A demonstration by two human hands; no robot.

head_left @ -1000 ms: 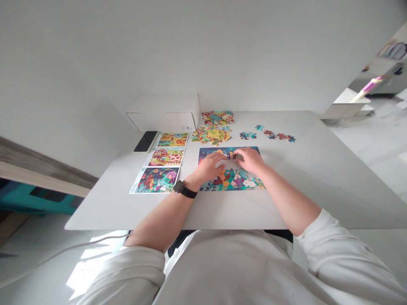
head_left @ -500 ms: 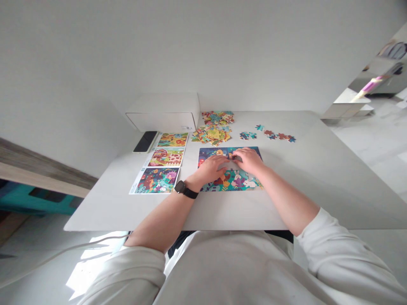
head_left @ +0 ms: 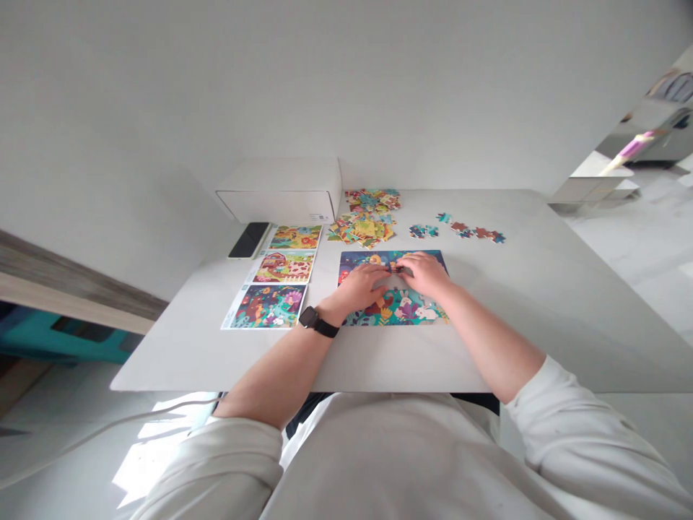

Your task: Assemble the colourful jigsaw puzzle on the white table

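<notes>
The jigsaw puzzle (head_left: 406, 310) lay on the counter (head_left: 541, 310), near and far strips joined, a central gap unfilled; loose pieces (head_left: 481, 232) lay unplaced toward one o'clock. Over it, left hand (head_left: 359, 284) and right hand (head_left: 424, 273) were half-curled, any grip unclear.

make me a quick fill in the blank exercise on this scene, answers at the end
1. The left hand and right hand are over a part-built ____.
2. The left hand's wrist bears a black ____.
3. A column of ____ printed pictures lies on the table.
4. The phone lies to the ____ of the farthest picture.

Missing words: puzzle; watch; three; left.
</notes>
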